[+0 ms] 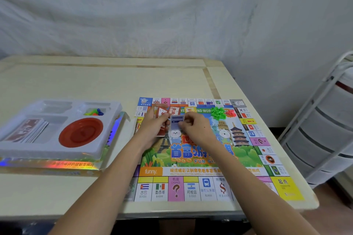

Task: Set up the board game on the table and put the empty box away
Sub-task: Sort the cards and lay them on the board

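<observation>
The colourful game board (pixel 200 166) lies flat on the right half of the table. Above its middle, my left hand (pixel 152 128) grips a fan of red-backed cards (pixel 162 113). My right hand (pixel 194 128) pinches a single blue-topped card (pixel 176 121) next to that fan. Small green houses (pixel 218 113) and red pieces (pixel 230 113) sit in two piles on the board's far right. To the left stands the open game box (pixel 57 165) with its white plastic tray (pixel 38 150), which holds a red dish (pixel 81 132), a stack of paper money (pixel 26 129) and coloured pawns (pixel 94 111).
The cream table (pixel 95 82) ends close behind the board's right side and at the near edge. A white shelf cart with drawers (pixel 324 129) stands right of the table. A white cloth (pixel 152 15) hangs behind.
</observation>
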Demonstrator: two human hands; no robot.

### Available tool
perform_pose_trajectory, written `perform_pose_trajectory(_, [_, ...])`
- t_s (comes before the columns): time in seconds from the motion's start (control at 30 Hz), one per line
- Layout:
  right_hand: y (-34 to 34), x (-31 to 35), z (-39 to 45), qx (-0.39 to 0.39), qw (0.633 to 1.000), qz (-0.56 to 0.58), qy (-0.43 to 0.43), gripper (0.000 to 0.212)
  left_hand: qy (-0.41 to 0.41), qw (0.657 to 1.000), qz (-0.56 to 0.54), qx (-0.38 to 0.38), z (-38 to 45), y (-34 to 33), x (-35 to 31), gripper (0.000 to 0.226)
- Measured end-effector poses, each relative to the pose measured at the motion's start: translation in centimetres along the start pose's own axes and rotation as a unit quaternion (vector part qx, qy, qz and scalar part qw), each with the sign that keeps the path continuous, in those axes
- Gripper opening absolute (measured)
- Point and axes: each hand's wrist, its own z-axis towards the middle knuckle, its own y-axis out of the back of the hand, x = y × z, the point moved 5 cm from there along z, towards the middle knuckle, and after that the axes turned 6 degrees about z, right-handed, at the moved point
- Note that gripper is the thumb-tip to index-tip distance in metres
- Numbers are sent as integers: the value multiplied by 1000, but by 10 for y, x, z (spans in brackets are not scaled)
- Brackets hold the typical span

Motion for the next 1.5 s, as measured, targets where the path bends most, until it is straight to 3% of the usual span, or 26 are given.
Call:
perform_pose_trajectory(0.13, [-2,0,6,-24,1000,0,-2,8,-15,1000,19,-9,-2,3,-6,23])
perform_pose_trajectory(0.3, [8,11,29,-49,996,58,-42,16,-65,974,-72,-204,9,43,-20,27])
perform_pose_trajectory(0.43, [4,25,67,-21,988,116,-104,14,-51,946,-181,-265,23,65,-16,32])
perform_pose_trajectory(0.67, [-49,36,108,113,980,-81,-144,31,-37,949,-155,-273,29,63,-7,30])
perform_pose_trajectory(0.77, [-59,35,114,112,965,-204,-117,40,-39,952,-144,-267,29,62,-7,32])
perform_pose_trajectory(0.9, [-70,25,116,82,957,-250,-123,38,-40,955,-131,-261,29,60,-5,32])
perform_pose_trajectory(1.03, [-72,23,115,59,950,-288,-105,51,-45,960,-132,-245,30,60,-4,31])
perform_pose_trajectory(1.17, [-78,23,112,65,943,-316,-81,26,-20,949,-243,-200,31,57,-8,21])
perform_pose_trajectory(1.3, [-58,41,99,22,991,-135,7,21,8,928,-356,-111,30,52,-13,26])
perform_pose_trajectory(1.4, [-26,65,64,-14,996,26,84,20,-14,962,-270,-48,25,42,-14,31])
perform_pose_trajectory(1.5, [-11,56,37,3,996,65,59,35,-29,982,-186,-10,17,30,-14,42])
